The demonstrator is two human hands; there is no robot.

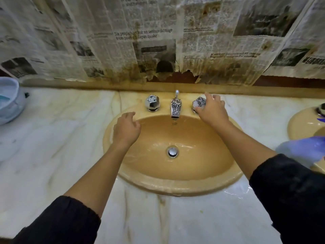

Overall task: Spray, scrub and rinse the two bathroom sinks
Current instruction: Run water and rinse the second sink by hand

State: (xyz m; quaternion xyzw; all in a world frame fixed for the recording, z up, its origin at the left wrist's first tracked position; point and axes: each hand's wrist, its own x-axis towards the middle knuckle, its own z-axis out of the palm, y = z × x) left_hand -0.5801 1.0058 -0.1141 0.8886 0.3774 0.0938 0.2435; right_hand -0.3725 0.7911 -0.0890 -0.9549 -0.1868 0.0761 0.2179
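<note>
Marble counter point(52, 155) is stretching from edge to edge, streaked white and tan, and at its far left a pale blue bowl point(8, 99) is sitting by the wall. Tan sink point(175, 188) is lying sunk into the counter at the centre, its chrome drain point(172, 151) showing at the bottom of the basin. Left hand point(127, 128) is hovering over the sink's left rim with loosely curled fingers, holding nothing. Behind the basin the left knob point(152, 102) is standing untouched, and the spout point(175, 108) is sitting between the two knobs; whether water is running from it cannot be told. Right hand point(212, 110) is gripping the right knob point(199, 103), fingers curled round its far side. Black sleeves are covering both forearms near the bottom edge. Stained, torn newspaper point(158, 41) is lining the wall above. At the far right a second sink point(297, 125) is peeking into view, with something blurred and purple-blue point(302, 148) lying beside its rim.
</note>
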